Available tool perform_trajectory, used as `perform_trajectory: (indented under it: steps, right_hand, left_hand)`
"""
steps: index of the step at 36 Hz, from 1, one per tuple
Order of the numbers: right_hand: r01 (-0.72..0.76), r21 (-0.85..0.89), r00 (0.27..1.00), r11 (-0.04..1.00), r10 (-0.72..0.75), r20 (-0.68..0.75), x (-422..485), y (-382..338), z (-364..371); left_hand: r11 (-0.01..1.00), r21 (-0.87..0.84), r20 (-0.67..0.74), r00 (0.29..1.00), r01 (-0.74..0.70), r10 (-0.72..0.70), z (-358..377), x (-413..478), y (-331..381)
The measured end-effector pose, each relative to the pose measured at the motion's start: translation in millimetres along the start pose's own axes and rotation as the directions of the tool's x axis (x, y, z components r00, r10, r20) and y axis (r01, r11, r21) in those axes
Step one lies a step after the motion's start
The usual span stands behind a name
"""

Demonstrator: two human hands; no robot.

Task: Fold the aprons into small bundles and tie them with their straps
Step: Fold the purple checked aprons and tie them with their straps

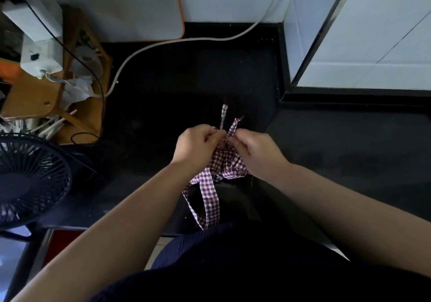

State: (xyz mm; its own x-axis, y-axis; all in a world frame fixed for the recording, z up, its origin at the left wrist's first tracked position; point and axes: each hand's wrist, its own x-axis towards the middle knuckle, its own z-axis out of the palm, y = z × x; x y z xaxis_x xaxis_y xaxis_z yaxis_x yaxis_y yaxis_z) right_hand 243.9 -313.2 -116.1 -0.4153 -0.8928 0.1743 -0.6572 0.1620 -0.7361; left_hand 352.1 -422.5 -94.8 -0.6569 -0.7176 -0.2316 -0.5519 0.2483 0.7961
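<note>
The left hand (198, 145) and right hand (254, 152) meet knuckle to knuckle. Each has its fingers curled and pinches one of the thin straps (224, 115) of a red-and-white checked apron (225, 161). The two strap ends stick up and away from the fingertips, close together. The apron is bunched into a small bundle under and between the hands, held just above the dark surface (186, 80) near its front edge. A wider checked band (211, 199) hangs from the bundle in a loop towards the person's dark clothing.

On the left stands a dark fan (30, 180). Beyond it a wooden rack (79, 106) holds white boxes (39, 29), and any print on them is too blurred to read. A white cable (163, 45) curves across the back of the surface, past a white board with an orange edge (130, 5).
</note>
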Motion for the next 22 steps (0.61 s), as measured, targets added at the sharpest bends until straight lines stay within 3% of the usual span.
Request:
perform_trajectory:
  steps: [3, 6, 9, 11, 14, 18, 20, 22]
  right_hand:
    - [0.054, -0.036, 0.998, 0.998, -0.054, -0.01, 0, 0, 1]
    - [0.017, -0.129, 0.997, 0.991, -0.007, 0.074, -1, -2, -1]
    - [-0.022, -0.111, 0.985, 0.994, 0.041, 0.168, 3, -3, -4]
    - [-0.034, -0.07, 0.983, 0.997, 0.046, 0.176, 5, -5, -5]
    - [-0.116, 0.025, 0.981, 0.993, 0.11, 0.162, 9, -6, -4]
    - [-0.364, 0.154, 0.93, 0.919, 0.349, 0.116, 18, -6, -5]
    - [-0.399, 0.124, 0.914, 0.908, 0.384, 0.129, 20, -6, -5]
    - [-0.331, -0.012, 0.923, 0.944, 0.326, 0.205, 19, -10, -8]
  left_hand:
    - [0.999, -0.038, 0.065, 0.998, -0.006, 0.009, -3, 0, 0]
    - [0.997, -0.066, 0.215, 0.976, 0.034, -0.019, -7, 0, 1]
    - [0.991, -0.125, 0.337, 0.942, 0.051, -0.006, -12, -2, 1]
    - [0.999, -0.046, 0.365, 0.931, 0.002, 0.015, -13, -3, 0]
    - [0.998, 0.034, 0.221, 0.975, -0.047, 0.039, -10, -5, -4]
    - [0.993, 0.015, 0.049, 0.992, -0.116, 0.115, -1, -10, -8]
    - [0.983, 0.06, 0.005, 0.985, -0.173, 0.173, 2, -12, -8]
    - [0.976, 0.094, -0.024, 0.979, -0.198, 0.202, 4, -14, -9]
